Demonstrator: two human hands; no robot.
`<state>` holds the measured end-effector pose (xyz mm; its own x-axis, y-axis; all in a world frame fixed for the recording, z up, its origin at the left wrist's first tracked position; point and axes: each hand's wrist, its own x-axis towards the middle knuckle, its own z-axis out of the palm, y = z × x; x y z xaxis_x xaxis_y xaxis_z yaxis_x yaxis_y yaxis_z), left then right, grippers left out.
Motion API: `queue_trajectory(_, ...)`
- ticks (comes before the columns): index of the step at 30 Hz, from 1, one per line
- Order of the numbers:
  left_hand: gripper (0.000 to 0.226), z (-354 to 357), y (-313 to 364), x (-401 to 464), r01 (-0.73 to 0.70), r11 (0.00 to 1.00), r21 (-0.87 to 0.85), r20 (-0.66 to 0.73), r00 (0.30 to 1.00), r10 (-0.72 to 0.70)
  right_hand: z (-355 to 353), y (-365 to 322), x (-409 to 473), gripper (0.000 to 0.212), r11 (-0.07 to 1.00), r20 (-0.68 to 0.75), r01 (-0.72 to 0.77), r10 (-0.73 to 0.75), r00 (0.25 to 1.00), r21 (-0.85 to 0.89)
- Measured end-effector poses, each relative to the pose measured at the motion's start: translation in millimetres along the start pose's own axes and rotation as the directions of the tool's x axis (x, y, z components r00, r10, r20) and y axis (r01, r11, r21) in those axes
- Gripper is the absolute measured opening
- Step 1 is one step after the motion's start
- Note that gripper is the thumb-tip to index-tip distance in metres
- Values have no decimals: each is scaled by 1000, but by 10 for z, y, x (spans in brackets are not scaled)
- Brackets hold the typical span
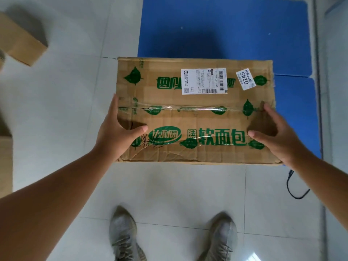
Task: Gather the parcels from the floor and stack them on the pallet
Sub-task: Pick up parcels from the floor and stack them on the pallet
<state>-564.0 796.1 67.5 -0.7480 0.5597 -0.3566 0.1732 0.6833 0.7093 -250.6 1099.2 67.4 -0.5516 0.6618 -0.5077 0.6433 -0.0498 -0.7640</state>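
Cardboard parcel (195, 112) between left hand (114, 132), right hand (276, 132)

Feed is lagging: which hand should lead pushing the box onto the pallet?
Probably left. The left hand is on the box's side away from the blue pallet; the right hand is at the pallet-side end.

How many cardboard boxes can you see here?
3. The big printed box is in the middle between both hands, its far part over the blue pallet. A plain box lies on the floor upper left. Another box is cut off at the left edge. More may lie outside view.
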Motion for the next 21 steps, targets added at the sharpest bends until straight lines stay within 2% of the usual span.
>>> queue_trajectory(4,126,36,-76,68,17,999,27,-8,1000,-17,66,128,54,101,999,-17,20,-19,1000,36)
queue_trajectory(10,129,17,-66,165,18,998,66,9,1000,-19,90,220,34,100,1000,-45,15,-15,999,0)
queue_trajectory(17,132,-14,-37,245,53,997,58,68,996,-57,98,193,-5,111,1000,-17,-18,18,1000,1)
queue_trajectory(21,130,-17,75,187,94,987,128,51,994,-102,85,164,-51,111,997,-15,-16,15,1000,-78)
